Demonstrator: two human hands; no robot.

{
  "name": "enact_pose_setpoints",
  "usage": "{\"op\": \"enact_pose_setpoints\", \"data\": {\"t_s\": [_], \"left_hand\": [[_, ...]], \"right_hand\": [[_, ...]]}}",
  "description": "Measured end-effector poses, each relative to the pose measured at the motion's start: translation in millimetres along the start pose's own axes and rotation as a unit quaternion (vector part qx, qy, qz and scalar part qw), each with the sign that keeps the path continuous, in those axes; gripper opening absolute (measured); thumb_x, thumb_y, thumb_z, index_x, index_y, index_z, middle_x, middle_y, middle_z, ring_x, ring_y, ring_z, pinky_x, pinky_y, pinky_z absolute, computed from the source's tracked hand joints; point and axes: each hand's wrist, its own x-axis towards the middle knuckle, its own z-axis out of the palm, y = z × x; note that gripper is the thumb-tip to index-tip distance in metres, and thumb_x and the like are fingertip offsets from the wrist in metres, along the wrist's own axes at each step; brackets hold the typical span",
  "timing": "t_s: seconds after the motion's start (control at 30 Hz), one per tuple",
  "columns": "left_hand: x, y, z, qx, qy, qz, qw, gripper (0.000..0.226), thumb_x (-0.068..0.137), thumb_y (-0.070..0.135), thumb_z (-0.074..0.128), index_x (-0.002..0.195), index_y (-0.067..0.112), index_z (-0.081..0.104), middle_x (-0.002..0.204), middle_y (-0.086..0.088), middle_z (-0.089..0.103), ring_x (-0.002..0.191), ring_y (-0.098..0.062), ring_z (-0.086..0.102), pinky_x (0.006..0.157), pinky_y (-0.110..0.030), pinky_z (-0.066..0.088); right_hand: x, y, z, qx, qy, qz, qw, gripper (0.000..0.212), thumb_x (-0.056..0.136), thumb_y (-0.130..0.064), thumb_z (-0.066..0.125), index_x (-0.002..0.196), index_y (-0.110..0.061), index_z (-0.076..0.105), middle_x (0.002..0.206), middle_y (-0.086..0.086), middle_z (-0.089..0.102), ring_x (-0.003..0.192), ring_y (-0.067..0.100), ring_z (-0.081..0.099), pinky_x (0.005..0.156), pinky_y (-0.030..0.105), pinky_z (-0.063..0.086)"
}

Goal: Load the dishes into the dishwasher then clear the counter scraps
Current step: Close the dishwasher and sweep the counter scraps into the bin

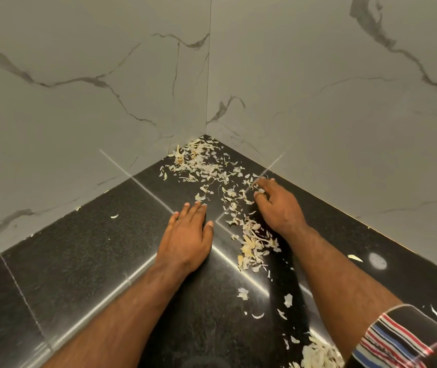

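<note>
Pale, papery peel scraps (206, 166) lie scattered over the black granite counter (92, 261), thickest in the far corner where two walls meet. A denser strip of scraps (254, 243) runs between my hands. My left hand (188, 235) lies flat on the counter, fingers straight, fingertips at the edge of the scattered bits. My right hand (275, 205) rests palm down among the scraps with its fingers bent, raking at them near the right wall. Another heap of scraps (315, 354) lies at the bottom right by my striped sleeve (403, 338).
Marble-patterned wall tiles (105, 88) close the counter on the left and right, meeting at the corner (206, 134). A few loose flakes (242, 293) sit nearer me. A round whitish spot (377, 261) marks the counter at the right.
</note>
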Motion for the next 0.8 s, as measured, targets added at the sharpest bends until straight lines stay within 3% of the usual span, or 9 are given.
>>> {"op": "enact_pose_setpoints", "data": {"t_s": [0.13, 0.23, 0.37, 0.5, 0.63, 0.73, 0.8], "left_hand": [[24, -20, -8, 0.005, 0.022, -0.020, 1.000, 0.059, 0.106, 0.047, 0.026, 0.159, 0.021, 0.019, 0.166, 0.001, 0.017, 0.154, -0.015, 0.009, 0.125, -0.038, 0.004], [45, -32, -15, 0.028, 0.025, -0.036, 0.999, 0.060, 0.106, 0.049, 0.025, 0.159, 0.021, 0.018, 0.166, 0.000, 0.016, 0.154, -0.017, 0.008, 0.126, -0.041, 0.005], [84, -45, -25, 0.047, 0.042, -0.044, 0.997, 0.063, 0.105, 0.050, 0.025, 0.159, 0.019, 0.017, 0.167, -0.002, 0.013, 0.154, -0.020, 0.007, 0.125, -0.046, 0.006], [112, -64, -28, 0.067, 0.042, -0.067, 0.995, 0.065, 0.104, 0.053, 0.025, 0.159, 0.018, 0.015, 0.167, -0.005, 0.011, 0.154, -0.022, 0.008, 0.125, -0.047, 0.006], [136, -72, -29, 0.054, 0.045, -0.077, 0.995, 0.067, 0.104, 0.054, 0.026, 0.159, 0.017, 0.016, 0.167, -0.007, 0.014, 0.154, -0.023, 0.011, 0.125, -0.046, 0.008], [149, -64, -23, 0.057, 0.039, -0.075, 0.995, 0.068, 0.104, 0.055, 0.022, 0.159, 0.016, 0.015, 0.166, -0.009, 0.014, 0.154, -0.025, 0.011, 0.125, -0.047, 0.007], [149, -52, -17, 0.063, 0.032, -0.047, 0.996, 0.067, 0.104, 0.057, 0.020, 0.159, 0.018, 0.016, 0.166, -0.009, 0.016, 0.154, -0.025, 0.011, 0.123, -0.046, 0.005]], "right_hand": [[38, 13, 2, -0.005, -0.010, 0.039, 0.999, 0.054, 0.103, -0.042, 0.046, 0.153, -0.022, 0.037, 0.158, 0.004, 0.039, 0.141, 0.023, 0.041, 0.117, 0.051, 0.034], [55, 5, 15, -0.017, -0.023, 0.035, 0.999, 0.060, 0.103, -0.043, 0.045, 0.155, -0.016, 0.033, 0.160, 0.008, 0.036, 0.146, 0.025, 0.034, 0.120, 0.050, 0.028], [63, -14, 34, 0.038, -0.043, -0.050, 0.997, 0.047, 0.105, -0.033, 0.046, 0.151, -0.020, 0.043, 0.152, 0.005, 0.048, 0.137, 0.019, 0.045, 0.114, 0.039, 0.030], [95, -4, 30, 0.015, -0.006, -0.041, 0.999, 0.049, 0.105, -0.036, 0.043, 0.152, -0.022, 0.042, 0.157, 0.002, 0.043, 0.143, 0.018, 0.039, 0.117, 0.041, 0.030], [109, -13, 43, -0.028, -0.068, -0.065, 0.995, 0.056, 0.102, -0.040, 0.039, 0.154, -0.020, 0.036, 0.159, 0.005, 0.039, 0.146, 0.023, 0.036, 0.120, 0.050, 0.029], [113, -24, 48, 0.025, -0.093, -0.108, 0.989, 0.048, 0.103, -0.031, 0.044, 0.151, -0.022, 0.044, 0.152, 0.002, 0.048, 0.132, 0.013, 0.048, 0.109, 0.033, 0.034], [125, -29, 44, 0.056, -0.061, -0.111, 0.990, 0.045, 0.103, -0.027, 0.047, 0.148, -0.022, 0.049, 0.149, 0.001, 0.053, 0.113, 0.002, 0.052, 0.106, 0.032, 0.039]]}}
